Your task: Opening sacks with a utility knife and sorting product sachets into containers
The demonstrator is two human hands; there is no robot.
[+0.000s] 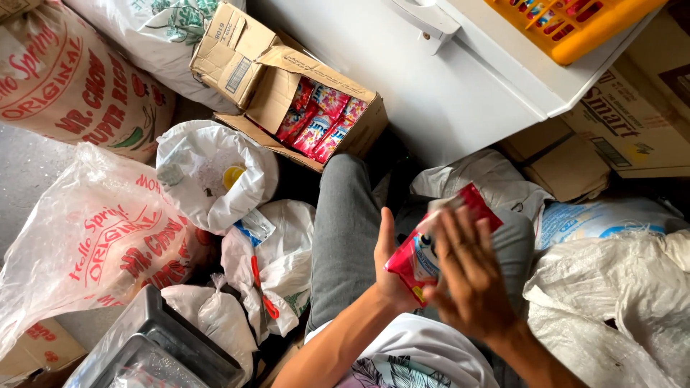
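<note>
Both my hands hold one red and white packet (417, 251) above my lap. My left hand (390, 269) cups it from underneath and the left side. My right hand (467, 276) covers its right side, fingers spread over the front. Beyond my grey-trousered knee stands an open cardboard box (277, 86) with several more red and pink packets (316, 118) stacked upright inside.
Large printed sacks (79, 86) and clear plastic bags (93, 237) crowd the left. A white bag (208, 172) lies open with a yellow cup inside. White sacks (611, 294) pile at the right. A white cabinet (460, 79) carries an orange crate (575, 25). A grey bin (165, 338) sits lower left.
</note>
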